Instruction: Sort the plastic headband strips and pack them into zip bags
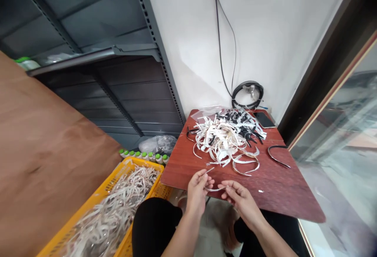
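Observation:
A thin whitish strip (216, 189) stretches between my two hands at the near edge of the reddish-brown table. My left hand (198, 189) pinches one part of it, and a short end sticks out past the fingertips. With thumb and fingers closed, my right hand (237, 196) grips the other end. Beyond them lies a tangled pile of white strips (221, 139), some curled. Black strips (235, 119) are heaped behind and to the right of the pile. One dark curved strip (277, 157) lies apart at the right.
The reddish table (282, 190) stands against a white wall. A phone (264, 119) and a coiled black cable (247, 95) are at its back. On the left, a yellow crate (103, 188) holds many strips, beside green-capped bottles (144, 155) and grey shelving (118, 53).

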{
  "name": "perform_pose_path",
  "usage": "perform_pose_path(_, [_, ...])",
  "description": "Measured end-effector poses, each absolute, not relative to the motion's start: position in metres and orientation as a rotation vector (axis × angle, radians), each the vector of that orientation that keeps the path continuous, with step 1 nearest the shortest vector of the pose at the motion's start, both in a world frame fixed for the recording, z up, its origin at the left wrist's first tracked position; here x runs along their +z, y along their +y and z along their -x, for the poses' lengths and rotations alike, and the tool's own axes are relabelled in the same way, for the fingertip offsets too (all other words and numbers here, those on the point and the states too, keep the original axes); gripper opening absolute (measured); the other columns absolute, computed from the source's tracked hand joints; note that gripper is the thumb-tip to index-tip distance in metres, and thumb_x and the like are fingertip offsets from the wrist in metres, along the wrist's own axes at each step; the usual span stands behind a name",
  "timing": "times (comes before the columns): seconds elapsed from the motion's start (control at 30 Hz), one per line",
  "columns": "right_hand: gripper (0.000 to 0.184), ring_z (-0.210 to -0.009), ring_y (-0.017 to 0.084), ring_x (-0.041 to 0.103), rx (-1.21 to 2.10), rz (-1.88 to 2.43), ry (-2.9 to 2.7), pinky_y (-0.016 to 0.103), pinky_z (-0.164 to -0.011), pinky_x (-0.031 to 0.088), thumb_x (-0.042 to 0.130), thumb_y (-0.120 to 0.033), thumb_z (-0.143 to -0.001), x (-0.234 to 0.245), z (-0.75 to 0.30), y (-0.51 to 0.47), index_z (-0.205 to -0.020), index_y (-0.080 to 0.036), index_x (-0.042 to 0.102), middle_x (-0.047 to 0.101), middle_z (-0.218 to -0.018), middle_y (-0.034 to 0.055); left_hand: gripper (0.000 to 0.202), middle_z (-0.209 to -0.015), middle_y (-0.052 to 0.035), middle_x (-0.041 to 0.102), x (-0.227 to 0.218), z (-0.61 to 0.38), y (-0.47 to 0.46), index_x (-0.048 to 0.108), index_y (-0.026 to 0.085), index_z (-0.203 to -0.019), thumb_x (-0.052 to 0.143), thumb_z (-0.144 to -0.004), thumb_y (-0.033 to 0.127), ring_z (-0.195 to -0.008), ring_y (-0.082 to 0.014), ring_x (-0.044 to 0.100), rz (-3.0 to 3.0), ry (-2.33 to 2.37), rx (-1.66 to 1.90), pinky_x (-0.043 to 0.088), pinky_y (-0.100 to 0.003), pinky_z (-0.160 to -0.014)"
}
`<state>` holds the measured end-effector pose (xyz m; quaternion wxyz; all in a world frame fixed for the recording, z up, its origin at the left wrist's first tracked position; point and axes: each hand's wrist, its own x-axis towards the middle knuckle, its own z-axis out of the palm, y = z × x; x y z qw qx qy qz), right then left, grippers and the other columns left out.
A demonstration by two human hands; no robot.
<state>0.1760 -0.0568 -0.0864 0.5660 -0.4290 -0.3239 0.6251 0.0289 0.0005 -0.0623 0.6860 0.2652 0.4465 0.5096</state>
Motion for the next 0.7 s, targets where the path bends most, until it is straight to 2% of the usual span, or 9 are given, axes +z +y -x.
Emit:
perform_pose_path(0.07, [0.035,-0.066,0.015,0.059,1.34,1.146,-0.941,0.024,-0.055,0.044,0.06,-0.043,-0.082,-0.086,-0.187,-0.055,-0.105,-0.017,0.06,0.066,-0.096,0.0086,0.043,-0.074,-0.0031,0.067,-0.063,-0.022,0.004,0.059,0.015,-0.101,0.077,-0.064,0.029,-0.067,-0.012,0.065,-0.571,1.017,1.19,0.048,-0.021,-0.064])
perform_pose_path(0.13, [0.032,-0.066,0.016,0.059,1.078,1.296,-1.123,0.028,-0.059,0.047,0.054,-0.042,-0.086,-0.087,-0.203,-0.048,-0.106,-0.017,0.06,0.066,-0.094,0.0083,0.041,-0.074,-0.0031,0.068,-0.063,-0.015,0.008,0.06,0.016,-0.1,0.077,-0.064,0.026,-0.068,-0.0118,0.065,-0.517,1.04,1.218,0.048,-0.022,-0.066])
perform_pose_path(0.27, [0.024,-0.088,0.021,0.058,0.3,1.597,-1.493,0.034,-0.08,0.046,0.042,-0.027,-0.09,-0.091,-0.239,-0.021,-0.1,-0.018,0.062,0.063,-0.098,0.0084,0.035,-0.082,-0.0072,0.07,-0.061,-0.009,0.011,0.059,0.016,-0.102,0.071,-0.069,0.019,-0.075,-0.0139,0.067,-0.405,1.075,1.186,0.05,-0.025,-0.072])
perform_pose_path(0.33, [0.025,-0.098,0.024,0.054,0.063,1.69,-1.601,0.039,-0.087,0.043,0.042,-0.02,-0.088,-0.094,-0.253,-0.005,-0.101,-0.018,0.063,0.061,-0.106,0.0103,0.037,-0.094,-0.011,0.07,-0.058,-0.009,0.011,0.057,0.017,-0.107,0.067,-0.071,0.016,-0.083,-0.0168,0.067,-0.376,1.063,1.147,0.051,-0.029,-0.076])
perform_pose_path(0.43, [0.024,-0.102,0.028,0.05,-0.009,1.723,-1.677,0.042,-0.089,0.039,0.045,-0.015,-0.084,-0.097,-0.263,0.011,-0.095,-0.019,0.066,0.063,-0.101,0.0115,0.04,-0.11,-0.0147,0.066,-0.051,-0.01,0.008,0.055,0.017,-0.113,0.062,-0.074,0.014,-0.095,-0.0206,0.065,-0.348,1.002,1.105,0.05,-0.035,-0.083])
perform_pose_path(0.57, [0.026,-0.088,0.025,0.051,-0.019,1.706,-1.792,0.037,-0.082,0.041,0.044,-0.014,-0.086,-0.097,-0.263,0.016,-0.079,-0.022,0.067,0.064,-0.082,0.0084,0.042,-0.115,-0.0166,0.063,-0.041,-0.009,0.004,0.054,0.015,-0.114,0.062,-0.073,0.012,-0.097,-0.0218,0.065,-0.39,0.932,1.12,0.048,-0.036,-0.09])
perform_pose_path(0.7, [0.021,-0.083,0.023,0.05,-0.005,1.673,-1.872,0.036,-0.079,0.04,0.047,-0.018,-0.087,-0.092,-0.258,0.017,-0.082,-0.021,0.067,0.064,-0.084,0.0068,0.047,-0.116,-0.0154,0.063,-0.034,-0.01,0.002,0.052,0.017,-0.116,0.067,-0.071,0.016,-0.097,-0.0219,0.065,-0.484,0.907,1.137,0.045,-0.037,-0.093])
